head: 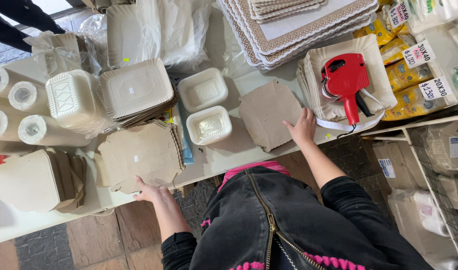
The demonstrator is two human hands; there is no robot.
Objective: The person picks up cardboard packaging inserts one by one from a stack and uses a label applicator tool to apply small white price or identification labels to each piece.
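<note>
Left hand (150, 191) lies open against the stack of scalloped brown cardboard trays (141, 152) at the bench (214, 157) edge; right hand (302, 126) rests open, seemingly touching another flat brown cardboard tray (269, 114).

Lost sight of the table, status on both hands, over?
Left hand open on the brown tray stack. Right hand open on the single brown tray. Red price gun beside it.
</note>
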